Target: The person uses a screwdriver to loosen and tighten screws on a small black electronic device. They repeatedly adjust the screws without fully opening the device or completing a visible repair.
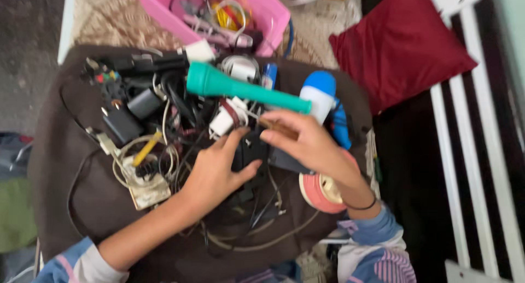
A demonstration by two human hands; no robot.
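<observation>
1. The left hand lies flat, fingers spread apart, resting on a black device amid the tangle, gripping nothing.
2. The right hand curls its grip around the same black device's right edge, thumb on top.
3. Just above the hands a teal flashlight lies across the heap of cables and chargers.
4. A pink wire spool sits under the right wrist.
5. All rests on a brown cloth; a pink bin and a red cushion lie beyond.
</observation>
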